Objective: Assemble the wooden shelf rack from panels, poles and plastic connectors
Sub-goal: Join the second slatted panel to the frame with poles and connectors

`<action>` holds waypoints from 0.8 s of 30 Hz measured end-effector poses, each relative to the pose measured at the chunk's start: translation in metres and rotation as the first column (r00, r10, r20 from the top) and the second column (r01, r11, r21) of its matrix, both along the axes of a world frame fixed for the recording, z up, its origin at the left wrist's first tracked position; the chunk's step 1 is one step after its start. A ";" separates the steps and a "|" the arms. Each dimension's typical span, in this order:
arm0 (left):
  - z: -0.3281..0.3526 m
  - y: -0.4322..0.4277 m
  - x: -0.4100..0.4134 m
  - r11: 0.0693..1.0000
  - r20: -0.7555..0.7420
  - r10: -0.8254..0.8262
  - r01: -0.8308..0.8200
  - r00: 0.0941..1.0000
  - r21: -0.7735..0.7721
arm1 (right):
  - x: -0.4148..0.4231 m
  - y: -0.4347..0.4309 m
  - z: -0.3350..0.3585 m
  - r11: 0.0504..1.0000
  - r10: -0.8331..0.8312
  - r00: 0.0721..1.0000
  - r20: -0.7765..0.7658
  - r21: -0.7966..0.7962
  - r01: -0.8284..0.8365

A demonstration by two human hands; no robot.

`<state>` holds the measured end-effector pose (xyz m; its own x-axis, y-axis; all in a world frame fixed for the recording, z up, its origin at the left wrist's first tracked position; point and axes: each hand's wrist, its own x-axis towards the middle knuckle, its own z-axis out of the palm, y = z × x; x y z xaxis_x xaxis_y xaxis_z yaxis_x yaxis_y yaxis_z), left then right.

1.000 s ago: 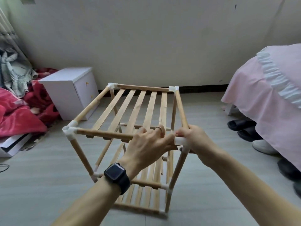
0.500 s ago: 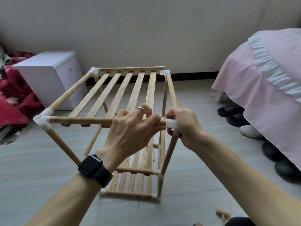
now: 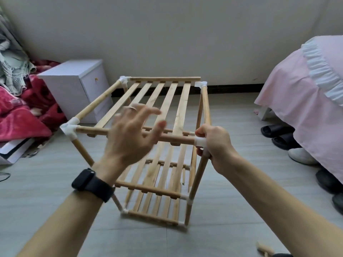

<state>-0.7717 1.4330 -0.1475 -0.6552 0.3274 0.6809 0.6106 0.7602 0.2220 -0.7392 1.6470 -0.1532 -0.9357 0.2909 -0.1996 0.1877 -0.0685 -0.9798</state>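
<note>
On the grey floor (image 3: 46,191) by the wall (image 3: 167,34), the wooden rack (image 3: 181,108) is standing upright, its slatted shelves sitting one above another between poles joined by white plastic corners. The right hand (image 3: 217,145) is gripping the connector (image 3: 200,141) at the near right top corner, fingers curling round it where the front pole (image 3: 92,131) and the upright leg (image 3: 197,180) meet. The left hand (image 3: 133,134) is hovering in front of that front pole with fingers spread, holding nothing; it is blurred, so I cannot tell whether it is touching the wood. A black watch (image 3: 91,184) is sitting on the left wrist, a ring (image 3: 132,108) on one finger. A white cabinet (image 3: 74,86) is standing left of the rack beside a red blanket (image 3: 20,119). A pink bed cover (image 3: 297,108) is hanging at the right, with dark slippers (image 3: 276,129) lying at its edge.
</note>
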 end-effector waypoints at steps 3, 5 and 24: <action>0.016 -0.078 -0.033 0.804 0.135 0.586 -0.594 0.799 0.024 | -0.001 0.002 0.000 0.998 0.019 1.000 -0.005 0.061 -0.018; 0.021 -0.121 -0.049 0.695 0.478 0.640 -0.718 0.601 -0.028 | -0.003 0.001 0.001 0.996 0.036 0.999 -0.005 0.080 -0.035; 0.027 -0.115 -0.061 0.696 0.541 0.648 -0.705 0.536 -0.134 | -0.006 -0.036 -0.008 0.999 0.023 0.999 -0.029 0.040 -0.022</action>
<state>-0.8328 1.3183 -0.1200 -0.8980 -0.4072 0.1666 -0.3117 0.8560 0.4125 -0.7447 1.6107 -0.1611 -0.9473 0.2770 -0.1609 0.1601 -0.0254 -0.9868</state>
